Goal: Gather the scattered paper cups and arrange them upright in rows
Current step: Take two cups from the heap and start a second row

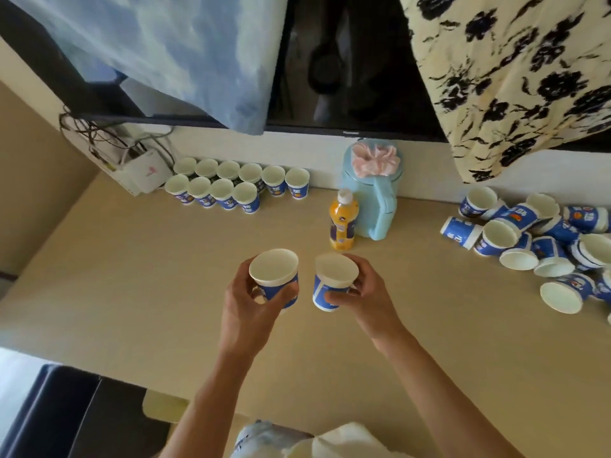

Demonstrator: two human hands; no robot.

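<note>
table (132, 276) | upright cup rows (231, 185) | juice bottle (344, 223) | blue kettle (365, 190) | toppled cup pile (545, 239)

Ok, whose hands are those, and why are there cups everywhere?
There is no machine here, just a person. The one picture comes from a camera worn on their head, looking down, so you see their own arms. The left hand holds a blue paper cup, and the right hand holds a second cup, both open end up. On the table, at the far left, cups stand in two neat rows. On the right lies a jumbled pile of cups, most tipped over. Between them stand an orange bottle and a pale blue jug.
</note>
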